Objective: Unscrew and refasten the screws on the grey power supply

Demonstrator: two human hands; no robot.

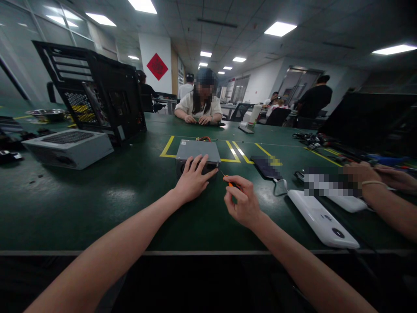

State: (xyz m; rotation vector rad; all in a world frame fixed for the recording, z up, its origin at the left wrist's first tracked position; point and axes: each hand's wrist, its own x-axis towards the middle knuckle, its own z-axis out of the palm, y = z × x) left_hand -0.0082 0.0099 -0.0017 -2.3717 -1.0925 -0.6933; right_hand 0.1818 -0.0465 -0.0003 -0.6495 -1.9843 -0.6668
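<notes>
A grey metal computer power supply (197,150) sits on the green table in front of me, with a bundle of coloured wires at its back edge. My left hand (193,179) lies over its near edge, fingers spread across the top and front. In my right hand (241,201), between thumb and fingers, is a screwdriver with an orange handle (229,181). Its thin shaft points up and left at the right front corner of the power supply. Whether the tip touches a screw I cannot tell.
A black computer case (97,91) and a second power supply (70,148) stand at the left. Right of me lie a dark phone (265,167) and a white power bank (322,219) with a cable. A co-worker's hands (361,176) are at far right; another person sits opposite.
</notes>
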